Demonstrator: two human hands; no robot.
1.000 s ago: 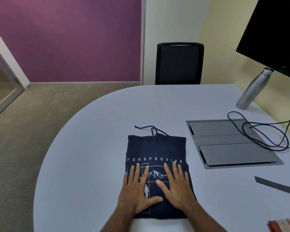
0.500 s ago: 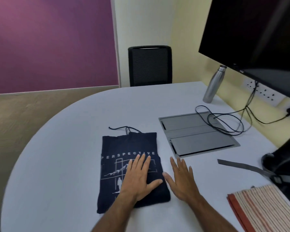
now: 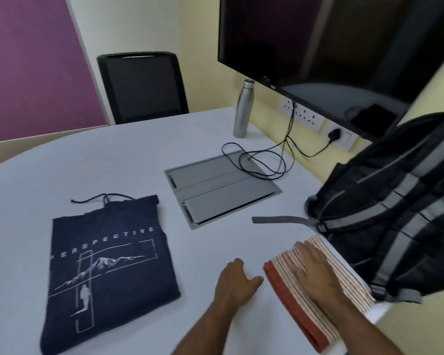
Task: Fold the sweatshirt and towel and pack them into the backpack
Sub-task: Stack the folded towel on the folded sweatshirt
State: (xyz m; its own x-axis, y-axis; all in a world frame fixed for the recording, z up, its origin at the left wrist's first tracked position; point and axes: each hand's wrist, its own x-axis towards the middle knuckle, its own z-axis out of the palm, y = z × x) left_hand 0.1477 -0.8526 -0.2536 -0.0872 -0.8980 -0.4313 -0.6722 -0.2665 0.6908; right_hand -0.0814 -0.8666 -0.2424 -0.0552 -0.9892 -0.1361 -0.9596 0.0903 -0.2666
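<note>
Head view of a white table (image 3: 118, 160); the folded navy sweatshirt (image 3: 108, 262), printed "PERSPECTIVE" with a mountain graphic, lies flat at about 9 o'clock from the hands, its drawstring (image 3: 100, 198) trailing off the far edge; neither hand touches it. The left hand (image 3: 235, 284) rests on bare table between sweatshirt and towel, fingers loosely curled with the thumb out toward 3 o'clock, gripping nothing; it sits just beside the towel's red border. The right hand (image 3: 314, 271) lies flat, palm down and fingers spread, on the folded striped towel (image 3: 315, 303); it presses the cloth without clasping it. The towel, white with thin red stripes and a red edge, lies near the table's right edge, running from 12 toward 6 o'clock beneath that hand. The black and grey backpack (image 3: 395, 201) stands at 2 o'clock from the right hand, just beyond the towel; its grey strap (image 3: 280, 219) lies along the table toward 9 o'clock; whether towel and pack touch cannot be told. Farther back, at 12 o'clock: a grey cable hatch (image 3: 221, 188), a coiled black cable (image 3: 262, 160), a steel bottle (image 3: 242, 108), a black chair (image 3: 141, 85) and a wall screen (image 3: 331, 39).
</note>
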